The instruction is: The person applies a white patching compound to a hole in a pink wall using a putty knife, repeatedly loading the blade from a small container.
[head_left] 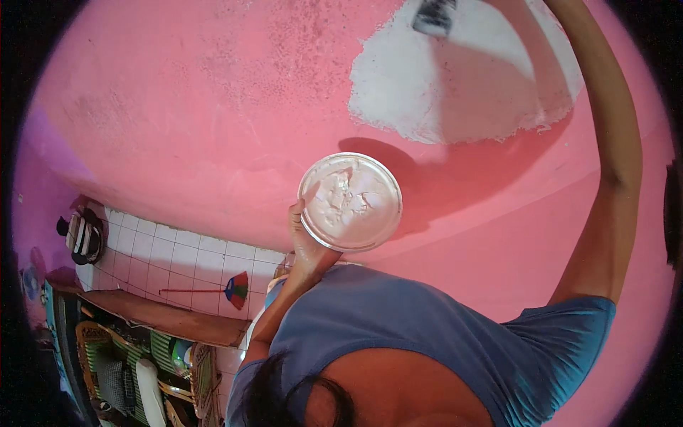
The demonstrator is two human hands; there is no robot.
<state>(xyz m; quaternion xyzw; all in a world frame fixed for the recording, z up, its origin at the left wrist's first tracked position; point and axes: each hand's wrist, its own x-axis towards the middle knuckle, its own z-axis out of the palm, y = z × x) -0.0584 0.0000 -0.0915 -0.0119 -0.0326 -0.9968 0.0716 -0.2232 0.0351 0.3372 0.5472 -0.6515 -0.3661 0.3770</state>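
Note:
My left hand [311, 245] grips the near left edge of a shallow round white lid [306, 229], its thumb over the rim and the rest of the fingers hidden beneath. Thick, creamy white putty [356, 203] with a rough, scooped surface fills the lid. At the upper right, my right arm reaches up past the top edge, so that hand is out of sight. A blurred, dark flat-bladed tool [434, 18] lies against a white-coated patch [395, 85] on the pink wall [235, 149]. Whatever holds the tool is cut off by the frame.
Dark speckled stains [284, 50] mark the wall left of the patch. Down to the left are white floor tiles [163, 252], a broom with coloured bristles [236, 290], a brown bench-like edge [171, 317], and rattan furniture [92, 334] with cushions. A dark object [671, 213] stands at the far right rim.

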